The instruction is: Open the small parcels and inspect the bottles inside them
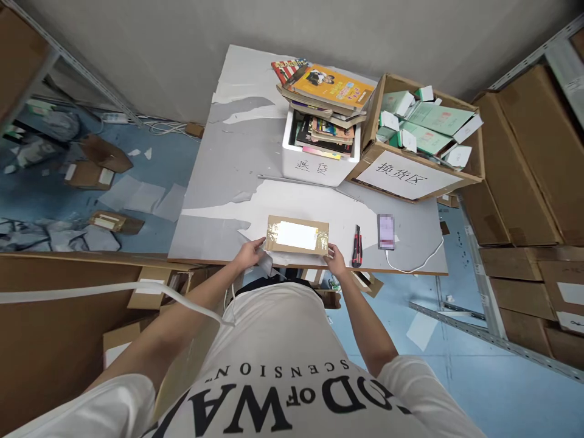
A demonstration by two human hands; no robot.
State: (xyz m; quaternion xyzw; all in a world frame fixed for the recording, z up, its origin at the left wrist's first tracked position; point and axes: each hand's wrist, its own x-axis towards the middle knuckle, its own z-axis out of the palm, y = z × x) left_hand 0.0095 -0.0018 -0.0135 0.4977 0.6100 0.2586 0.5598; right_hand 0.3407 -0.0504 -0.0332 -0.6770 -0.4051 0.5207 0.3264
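A small brown cardboard box [296, 248], taped and with a white label [295, 235] on top, is at the table's near edge. My left hand [250, 254] holds it at the left end, and my right hand [336, 260] grips its right end, fingers closed on the near corner. Parts of the fingers are hidden by the box. To the right of my right hand lies a red and black utility knife [357, 246]. Beyond the knife is a phone [385, 232] with a white cable plugged into it.
At the back of the table [219, 176], a white bin [314, 165] holds stacked books [337, 85]. Beside it a cardboard carton [477, 155] holds several green and white boxes. A large open carton [55, 316] stands at my left. Shelves with cartons [524, 146] are on the right.
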